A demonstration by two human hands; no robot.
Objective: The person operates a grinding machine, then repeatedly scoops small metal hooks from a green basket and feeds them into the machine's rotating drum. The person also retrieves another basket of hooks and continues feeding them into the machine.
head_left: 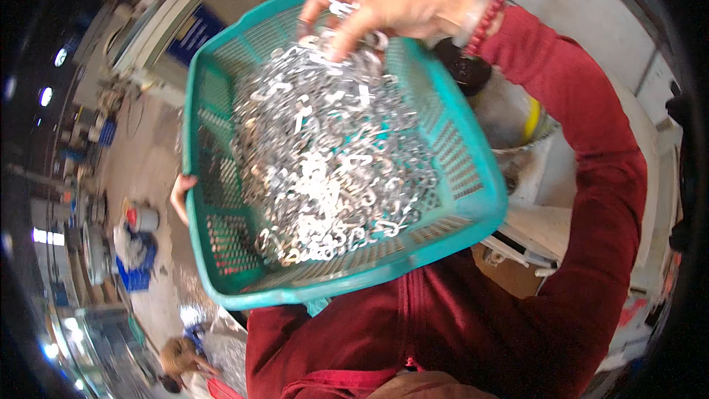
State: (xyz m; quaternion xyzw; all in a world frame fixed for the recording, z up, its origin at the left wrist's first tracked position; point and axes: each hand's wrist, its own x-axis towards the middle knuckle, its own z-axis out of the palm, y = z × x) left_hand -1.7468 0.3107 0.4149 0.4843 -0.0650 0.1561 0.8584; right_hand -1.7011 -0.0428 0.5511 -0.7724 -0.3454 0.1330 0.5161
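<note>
A green plastic basket (pixel 354 277) with slotted sides is tilted in front of my chest. Inside lies a heap of small shiny metal hooks (pixel 325 177), many of them curved like a C or an S. My left hand (pixel 181 196) grips the basket's left rim; only a few fingertips show, and the rest is behind the wall. At the far side, my right hand (pixel 377 15) reaches over the rim with fingers curled around some hooks at the top of the heap. Motion slightly blurs it.
Behind the basket on the right stands a round container with a yellow band (pixel 532 118). A pale cabinet (pixel 166 37) is at the far left. Farther off on the floor are a white bucket (pixel 144 218), a blue crate (pixel 136 273) and a bent-over person (pixel 181 358).
</note>
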